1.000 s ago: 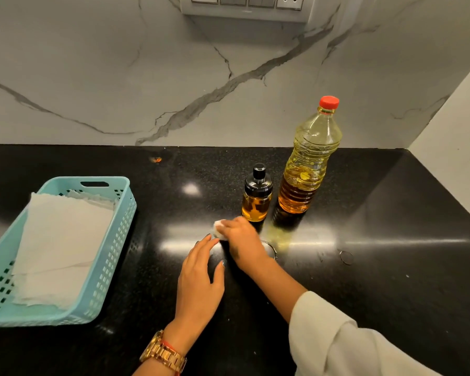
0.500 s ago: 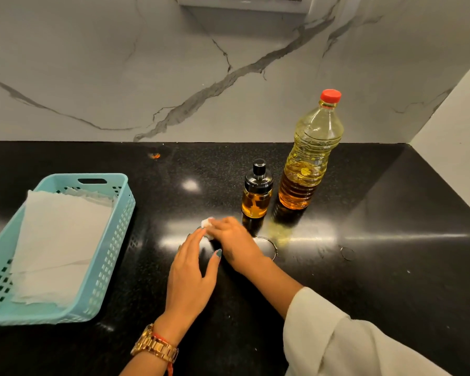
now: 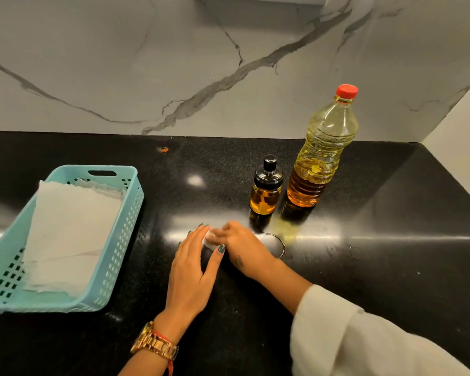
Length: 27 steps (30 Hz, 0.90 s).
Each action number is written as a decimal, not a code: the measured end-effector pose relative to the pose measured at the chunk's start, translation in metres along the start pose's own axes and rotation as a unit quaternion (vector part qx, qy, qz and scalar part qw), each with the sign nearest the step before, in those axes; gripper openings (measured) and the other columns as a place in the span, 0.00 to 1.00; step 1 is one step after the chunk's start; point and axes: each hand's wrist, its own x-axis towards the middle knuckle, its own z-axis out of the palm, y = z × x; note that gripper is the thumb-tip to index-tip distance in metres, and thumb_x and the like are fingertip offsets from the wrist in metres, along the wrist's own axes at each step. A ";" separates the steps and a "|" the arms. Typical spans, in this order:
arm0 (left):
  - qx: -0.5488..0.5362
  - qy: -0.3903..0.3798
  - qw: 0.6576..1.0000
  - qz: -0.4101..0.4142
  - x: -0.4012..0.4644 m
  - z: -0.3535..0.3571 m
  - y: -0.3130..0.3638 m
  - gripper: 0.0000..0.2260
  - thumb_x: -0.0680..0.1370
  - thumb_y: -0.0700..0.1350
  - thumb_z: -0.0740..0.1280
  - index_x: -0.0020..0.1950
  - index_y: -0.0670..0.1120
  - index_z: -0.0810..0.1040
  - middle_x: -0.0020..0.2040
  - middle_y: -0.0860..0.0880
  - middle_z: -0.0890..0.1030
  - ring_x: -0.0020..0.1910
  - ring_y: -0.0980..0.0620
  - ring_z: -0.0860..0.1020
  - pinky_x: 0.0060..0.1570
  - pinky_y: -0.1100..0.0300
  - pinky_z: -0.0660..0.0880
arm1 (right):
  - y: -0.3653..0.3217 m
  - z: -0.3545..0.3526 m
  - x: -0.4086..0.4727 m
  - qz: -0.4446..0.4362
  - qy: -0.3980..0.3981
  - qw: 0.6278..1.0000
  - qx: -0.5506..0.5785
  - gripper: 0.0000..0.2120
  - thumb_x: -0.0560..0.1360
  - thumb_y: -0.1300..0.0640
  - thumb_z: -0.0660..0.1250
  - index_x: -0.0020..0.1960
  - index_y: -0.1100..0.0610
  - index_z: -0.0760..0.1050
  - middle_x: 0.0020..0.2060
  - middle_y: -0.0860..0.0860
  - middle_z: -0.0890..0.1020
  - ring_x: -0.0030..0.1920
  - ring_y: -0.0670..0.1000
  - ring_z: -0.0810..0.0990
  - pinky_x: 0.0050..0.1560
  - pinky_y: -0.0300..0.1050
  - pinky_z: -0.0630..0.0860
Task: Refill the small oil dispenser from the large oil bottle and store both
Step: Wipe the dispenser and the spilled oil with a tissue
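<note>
Landmark: we take the small glass oil dispenser with a black pump top (image 3: 266, 189) as our reference; it stands upright on the black speckled stone tabletop (image 3: 391, 267), amber oil filling its lower body.
Large bottle: the tall clear plastic oil bottle with a red screw cap (image 3: 323, 150) stands upright just right of the dispenser and slightly behind it, capped; we see it roughly half full; the two look close but apart.
Right grip: our right hand (image 3: 242, 248) lies in front of the dispenser, fingers curled round a small white wad of tissue (image 3: 209, 238) pressed to the tabletop; the fingertips are blurred.
Left grip: our left hand (image 3: 193, 272) rests flat left of the right one, fingers straight and loosely spread, holding nothing; its fingertips are at the wad's edge; a gold metal watch (image 3: 155, 344) sits on the wrist.
Ring mark: a thin circular ring (image 3: 278, 245) shows in front of the dispenser, partly hidden by the right hand; we cannot tell what it is.
Basket: a light blue perforated plastic basket (image 3: 120, 240) sits well left of the dispenser; a white paper towel (image 3: 71, 232) lies inside.
</note>
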 end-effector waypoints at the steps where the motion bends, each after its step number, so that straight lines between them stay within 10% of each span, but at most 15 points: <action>1: -0.006 0.000 1.000 -0.005 0.000 -0.001 0.000 0.30 0.73 0.66 0.51 0.72 0.54 0.62 0.68 0.61 0.63 0.69 0.62 0.59 0.67 0.62 0.58 | -0.001 -0.001 -0.014 -0.019 -0.001 1.000 0.019 0.21 0.71 0.70 0.61 0.62 0.61 0.75 0.63 0.57 0.76 0.53 0.61 0.73 0.50 0.49 0.71; 9: -0.019 0.008 1.000 -0.003 0.000 -0.003 0.000 0.30 0.73 0.66 0.49 0.71 0.54 0.63 0.68 0.61 0.62 0.69 0.63 0.59 0.67 0.63 0.58 | 0.006 -0.016 0.044 0.174 0.051 0.979 -0.095 0.14 0.76 0.69 0.56 0.61 0.66 0.69 0.58 0.60 0.73 0.59 0.60 0.69 0.54 0.48 0.69; 15: -0.041 0.016 0.999 -0.001 0.005 -0.004 0.003 0.29 0.74 0.65 0.49 0.71 0.54 0.64 0.68 0.61 0.64 0.70 0.61 0.62 0.65 0.66 0.59 | 0.007 -0.004 0.018 0.004 0.001 1.000 -0.020 0.20 0.72 0.69 0.61 0.63 0.61 0.72 0.60 0.58 0.76 0.51 0.60 0.71 0.50 0.54 0.72; 23: -0.031 -0.001 0.999 -0.011 0.005 0.005 0.001 0.29 0.75 0.65 0.48 0.71 0.53 0.64 0.70 0.57 0.66 0.71 0.56 0.62 0.68 0.58 0.61 | 0.032 -0.014 -0.004 0.136 0.077 0.987 -0.027 0.25 0.70 0.72 0.60 0.67 0.62 0.68 0.66 0.58 0.72 0.58 0.61 0.70 0.57 0.50 0.66; 27: -0.031 -0.005 0.999 -0.013 0.005 0.006 0.003 0.29 0.75 0.65 0.48 0.71 0.53 0.64 0.70 0.56 0.66 0.70 0.57 0.63 0.66 0.61 0.61 | -0.001 0.002 -0.004 0.023 0.040 0.999 0.000 0.19 0.72 0.68 0.61 0.63 0.62 0.73 0.61 0.59 0.76 0.53 0.62 0.72 0.53 0.50 0.68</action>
